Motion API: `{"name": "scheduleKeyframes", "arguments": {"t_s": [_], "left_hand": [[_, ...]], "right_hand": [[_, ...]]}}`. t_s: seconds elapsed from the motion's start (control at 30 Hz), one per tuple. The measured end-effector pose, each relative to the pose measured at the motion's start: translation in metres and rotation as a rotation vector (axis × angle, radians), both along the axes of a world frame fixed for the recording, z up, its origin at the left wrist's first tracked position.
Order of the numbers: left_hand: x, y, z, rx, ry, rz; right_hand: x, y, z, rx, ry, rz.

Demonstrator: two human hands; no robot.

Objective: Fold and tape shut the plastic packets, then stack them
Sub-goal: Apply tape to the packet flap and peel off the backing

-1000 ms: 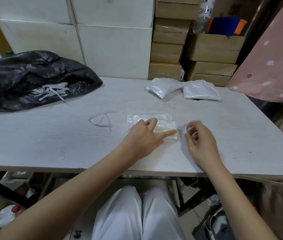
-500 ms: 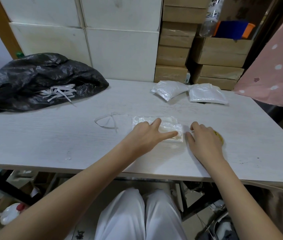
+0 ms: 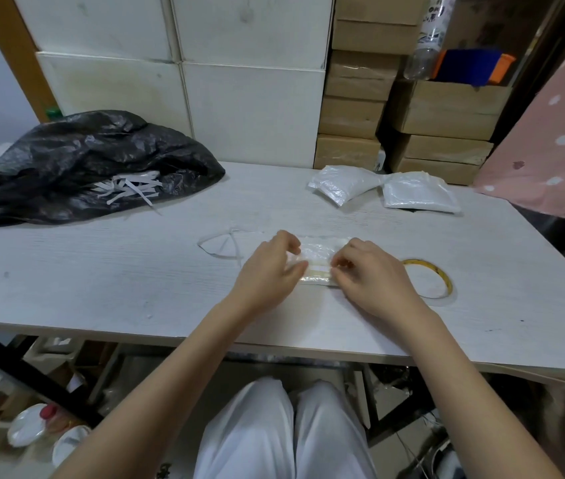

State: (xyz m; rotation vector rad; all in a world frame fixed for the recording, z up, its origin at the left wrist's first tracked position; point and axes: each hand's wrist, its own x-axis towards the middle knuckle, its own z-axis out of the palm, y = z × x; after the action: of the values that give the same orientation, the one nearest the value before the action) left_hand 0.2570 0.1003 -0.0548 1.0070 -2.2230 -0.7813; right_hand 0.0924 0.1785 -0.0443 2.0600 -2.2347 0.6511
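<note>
A folded clear plastic packet (image 3: 315, 257) lies flat in the middle of the white table (image 3: 101, 271). My left hand (image 3: 270, 267) rests on its left end, thumb and fingers pinching at the fold. My right hand (image 3: 367, 271) presses its right end with fingers curled on the edge. A pale strip of tape runs across the packet between my hands. A thin yellow tape roll (image 3: 429, 278) lies flat just right of my right hand. Two white packets (image 3: 343, 183) (image 3: 419, 193) sit side by side at the back right.
A crumpled black plastic bag (image 3: 84, 164) with white paper strips (image 3: 132, 188) fills the back left. A loose clear plastic loop (image 3: 222, 245) lies left of the packet. Cardboard boxes (image 3: 440, 108) and white panels stand behind. Pink spotted cloth (image 3: 550, 133) hangs at the right.
My right hand has left the tape roll and come onto the packet's right end. My left hand has changed from a flat, pointing press to a pinch on the left end.
</note>
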Motion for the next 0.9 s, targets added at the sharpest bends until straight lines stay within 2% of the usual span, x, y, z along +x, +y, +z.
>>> {"name": "scheduleKeyframes", "arguments": {"t_s": [0.07,0.1,0.17,0.33,0.43,0.5,0.67,0.8,0.9], "left_hand": [[0.008,-0.004,0.006,0.400,0.361,0.096],[0.012,-0.005,0.008,0.506,0.495,0.151],[0.016,-0.006,0.011,0.539,0.602,0.189],[0.024,0.000,0.013,0.350,0.570,0.252],[0.030,-0.002,0.005,0.315,0.325,0.274],[0.030,0.001,-0.002,0.358,0.244,0.266],[0.027,0.004,-0.003,0.466,0.364,0.242],[0.026,0.004,-0.004,0.504,0.461,0.240],[0.028,0.005,-0.005,0.501,0.507,0.198]], "right_hand": [[0.001,-0.003,0.006,0.054,-0.059,-0.021],[0.002,-0.006,0.009,0.086,-0.074,-0.036],[0.005,-0.012,0.015,0.147,-0.042,-0.057],[0.011,-0.021,0.019,0.225,0.028,-0.084],[0.014,-0.021,0.022,0.177,0.144,-0.082],[0.019,-0.021,0.024,0.142,0.152,-0.059],[0.032,-0.027,0.025,0.081,0.115,0.071],[0.043,-0.029,0.022,0.066,-0.080,0.247],[0.048,-0.032,0.019,0.069,-0.108,0.256]]}}
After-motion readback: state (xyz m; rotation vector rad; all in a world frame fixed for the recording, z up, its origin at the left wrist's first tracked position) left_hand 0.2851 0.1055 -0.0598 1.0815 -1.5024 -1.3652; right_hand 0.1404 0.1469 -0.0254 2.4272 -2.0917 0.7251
